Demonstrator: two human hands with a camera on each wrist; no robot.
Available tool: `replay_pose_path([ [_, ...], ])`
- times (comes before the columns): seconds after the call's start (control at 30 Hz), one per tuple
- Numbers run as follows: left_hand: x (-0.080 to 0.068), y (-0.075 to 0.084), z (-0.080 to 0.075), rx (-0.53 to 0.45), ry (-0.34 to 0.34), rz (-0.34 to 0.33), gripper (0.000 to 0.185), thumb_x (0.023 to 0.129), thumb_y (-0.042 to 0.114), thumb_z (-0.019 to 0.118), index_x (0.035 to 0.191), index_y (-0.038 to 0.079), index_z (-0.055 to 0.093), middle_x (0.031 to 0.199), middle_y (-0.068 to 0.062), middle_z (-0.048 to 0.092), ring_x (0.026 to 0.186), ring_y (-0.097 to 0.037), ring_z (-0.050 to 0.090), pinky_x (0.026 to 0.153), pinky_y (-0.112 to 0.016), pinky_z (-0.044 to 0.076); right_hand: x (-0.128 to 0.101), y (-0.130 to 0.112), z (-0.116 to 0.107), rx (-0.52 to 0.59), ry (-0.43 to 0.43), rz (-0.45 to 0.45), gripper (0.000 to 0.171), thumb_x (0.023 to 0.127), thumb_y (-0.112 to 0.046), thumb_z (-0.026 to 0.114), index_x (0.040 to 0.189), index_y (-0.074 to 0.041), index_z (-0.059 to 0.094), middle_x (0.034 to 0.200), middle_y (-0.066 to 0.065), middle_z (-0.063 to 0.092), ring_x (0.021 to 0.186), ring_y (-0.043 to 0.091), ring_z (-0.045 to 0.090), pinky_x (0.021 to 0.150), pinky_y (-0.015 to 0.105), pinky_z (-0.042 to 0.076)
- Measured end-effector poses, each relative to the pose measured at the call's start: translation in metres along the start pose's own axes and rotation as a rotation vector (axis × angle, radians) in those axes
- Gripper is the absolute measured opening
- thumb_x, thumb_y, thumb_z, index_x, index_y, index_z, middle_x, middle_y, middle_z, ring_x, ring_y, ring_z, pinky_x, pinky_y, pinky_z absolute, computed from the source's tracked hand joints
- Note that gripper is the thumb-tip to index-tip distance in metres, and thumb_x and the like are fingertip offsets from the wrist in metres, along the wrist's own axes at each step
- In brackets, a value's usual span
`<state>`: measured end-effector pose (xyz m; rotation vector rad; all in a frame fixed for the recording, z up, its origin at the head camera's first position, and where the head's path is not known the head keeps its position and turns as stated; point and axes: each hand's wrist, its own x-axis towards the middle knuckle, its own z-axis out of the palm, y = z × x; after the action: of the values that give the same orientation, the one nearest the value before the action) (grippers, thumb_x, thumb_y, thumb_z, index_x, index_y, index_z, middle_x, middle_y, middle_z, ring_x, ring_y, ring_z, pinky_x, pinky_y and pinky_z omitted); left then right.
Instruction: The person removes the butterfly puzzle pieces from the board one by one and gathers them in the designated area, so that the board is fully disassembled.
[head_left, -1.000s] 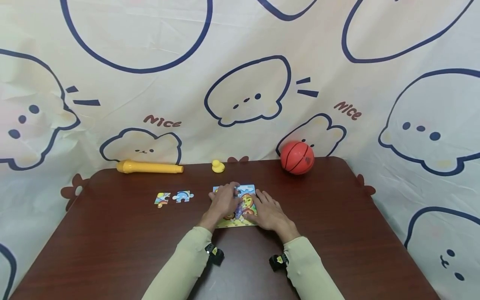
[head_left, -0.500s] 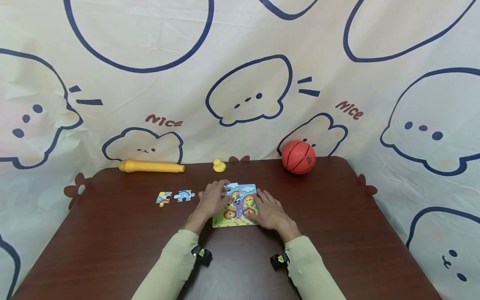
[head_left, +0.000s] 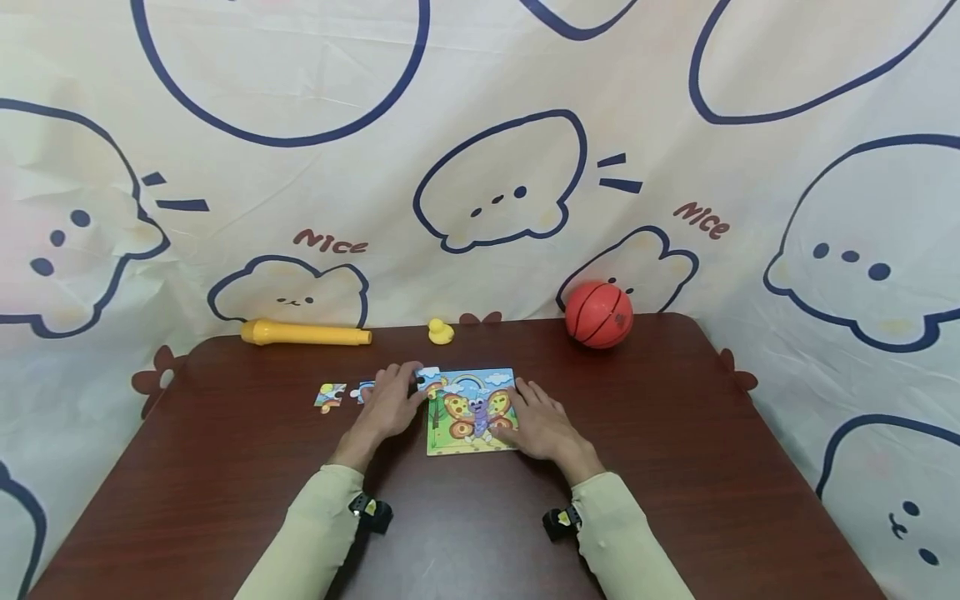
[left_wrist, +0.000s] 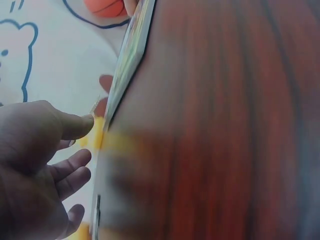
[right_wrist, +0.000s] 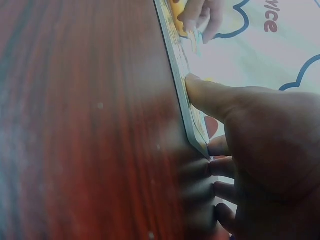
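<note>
In the head view a jigsaw puzzle board (head_left: 472,425) with a butterfly picture lies on the table between the hands. My left hand (head_left: 386,407), left of it, pinches a jigsaw puzzle piece (head_left: 430,379) that overlaps the board's upper left corner. Seen from the left wrist, the piece (left_wrist: 95,106) shows edge-on at the thumb tip. My right hand (head_left: 542,421) rests at the board's right side. Its thumb (right_wrist: 200,92) lies on the board's face and the fingers spread along the edge. Two loose pieces lie farther left: one yellow and blue (head_left: 330,396), one blue (head_left: 362,392), partly hidden by the left hand.
Along the brown table's (head_left: 225,467) back edge are a yellow toy microphone-shaped stick (head_left: 307,334), a yellow rubber duck (head_left: 440,332) and a red toy basketball (head_left: 599,315). A printed cloth (head_left: 487,67) hangs behind the table.
My left hand has moved left off the board with the puzzle piece pinched, uncovering the butterfly picture. It now partly covers the blue loose piece. The right hand stays at the board.
</note>
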<state>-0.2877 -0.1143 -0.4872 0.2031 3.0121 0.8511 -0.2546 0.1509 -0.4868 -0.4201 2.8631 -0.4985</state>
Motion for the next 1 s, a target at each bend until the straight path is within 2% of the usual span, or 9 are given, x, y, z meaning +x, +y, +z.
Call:
replay_pose_path([
  [0.4,-0.003,-0.016,-0.011,0.054,-0.017,-0.022,0.046,0.096,0.02,0.059,0.14,0.015,0.047,0.13,-0.017,0.049,0.117,-0.034,0.039,0.088,-0.055,0.025,-0.001,0.003,0.0,-0.003,-0.001,0.012,0.082,0.09,-0.057,0.056,0.152,-0.01,0.03,0.162,0.011,0.019,0.149,0.033,0.016,0.113,0.057,0.024],
  [0.6,-0.001,-0.019,-0.012,0.079,-0.021,-0.032,0.046,0.095,0.019,0.059,0.139,0.014,0.048,0.13,-0.018,0.047,0.117,-0.035,0.036,0.087,-0.057,0.025,0.0,0.004,0.001,-0.001,0.002,0.002,0.081,0.091,-0.056,0.056,0.152,-0.01,0.03,0.162,0.011,0.02,0.149,0.033,0.016,0.113,0.057,0.024],
  [1.0,0.003,-0.017,-0.017,0.082,-0.08,-0.044,0.048,0.093,0.018,0.062,0.139,0.011,0.05,0.133,-0.019,0.047,0.115,-0.035,0.038,0.083,-0.053,0.025,0.001,0.003,0.001,0.0,0.004,0.003,0.081,0.09,-0.057,0.057,0.151,-0.011,0.031,0.161,0.011,0.02,0.149,0.033,0.016,0.113,0.057,0.024],
])
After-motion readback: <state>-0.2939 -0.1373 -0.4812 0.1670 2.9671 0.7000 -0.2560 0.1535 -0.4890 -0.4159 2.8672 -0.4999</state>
